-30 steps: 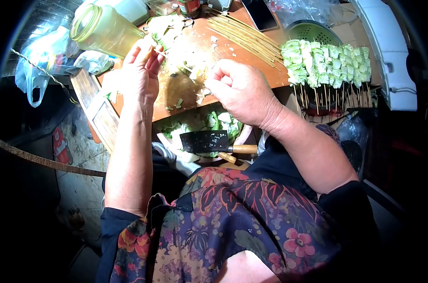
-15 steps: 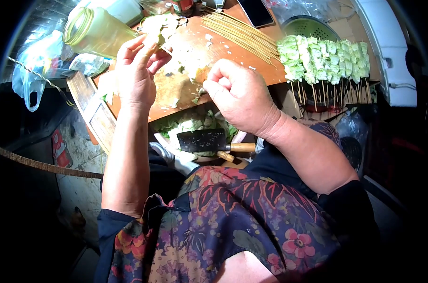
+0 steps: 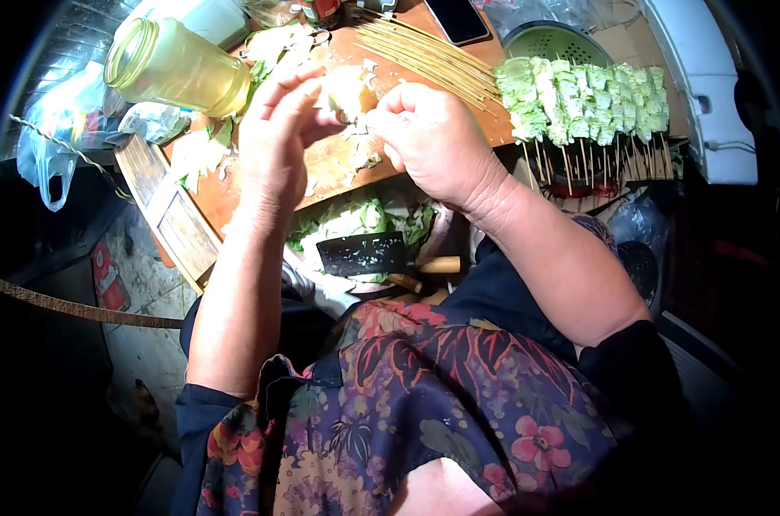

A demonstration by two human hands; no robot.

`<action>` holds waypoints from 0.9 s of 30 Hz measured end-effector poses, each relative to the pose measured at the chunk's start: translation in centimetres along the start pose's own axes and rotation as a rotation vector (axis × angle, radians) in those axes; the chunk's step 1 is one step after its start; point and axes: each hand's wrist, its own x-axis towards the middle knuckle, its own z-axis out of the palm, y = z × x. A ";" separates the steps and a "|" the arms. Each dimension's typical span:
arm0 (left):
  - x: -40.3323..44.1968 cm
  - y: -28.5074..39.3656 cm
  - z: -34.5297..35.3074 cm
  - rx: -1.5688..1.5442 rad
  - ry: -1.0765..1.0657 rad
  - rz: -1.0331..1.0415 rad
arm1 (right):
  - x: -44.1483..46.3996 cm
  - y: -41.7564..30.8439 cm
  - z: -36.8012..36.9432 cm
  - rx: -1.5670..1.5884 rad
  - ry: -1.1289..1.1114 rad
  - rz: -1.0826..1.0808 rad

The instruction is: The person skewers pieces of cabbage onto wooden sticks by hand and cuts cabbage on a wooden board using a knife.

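Observation:
Between my hands, above the cutting board [image 3: 321, 176], is a pale yellow-white cabbage piece [image 3: 349, 90]. My left hand [image 3: 280, 138] curls its fingers and thumb against the left side of it. From the right, my right hand [image 3: 437, 142] pinches at its lower edge with thumb and fingertips. Whether a skewer runs through the piece is hidden. Thin bamboo skewers [image 3: 424, 56] lie loose on the board beyond my right hand. To the right, threaded cabbage skewers [image 3: 583, 99] lie side by side, their bare sticks pointing toward me.
A cleaver [image 3: 364, 254] rests across a basin of cut cabbage [image 3: 347, 219] below the board edge. At the left stand a yellowish jar [image 3: 184, 73] and a blue plastic bag [image 3: 50, 142]. A phone [image 3: 457, 19] and a green colander [image 3: 558, 41] are at the back.
My right hand has moved up and away from me, with the pale cabbage piece rising alongside. My left hand has shifted right and closer to it. The view has shifted slightly.

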 end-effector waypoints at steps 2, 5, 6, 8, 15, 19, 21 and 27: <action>0.8 0.4 -0.7 0.013 0.148 0.028 | -0.1 -0.6 -0.3 0.040 -0.017 0.061; 2.6 -0.2 -3.1 0.044 0.337 0.018 | -0.1 -0.5 -0.5 0.060 -0.028 0.103; 3.2 -0.9 -4.1 0.093 0.373 -0.014 | -0.1 -0.4 -0.6 0.041 -0.020 0.083; 3.9 -2.8 -5.4 0.226 0.395 -0.074 | -0.2 -0.6 -0.8 0.057 -0.021 0.101; 5.6 -9.2 -8.1 0.901 0.329 -0.143 | -0.3 -0.3 -0.8 0.017 -0.028 0.094; 5.7 -8.5 -7.3 1.297 0.201 -0.041 | -0.1 0.2 -1.0 -0.014 -0.020 0.067; 5.9 -8.3 -7.2 1.347 0.178 -0.095 | -0.1 0.2 -1.0 -0.006 -0.027 0.063; 5.7 -7.2 -5.7 1.424 0.107 -0.156 | -0.2 -0.1 -1.0 0.004 -0.040 0.104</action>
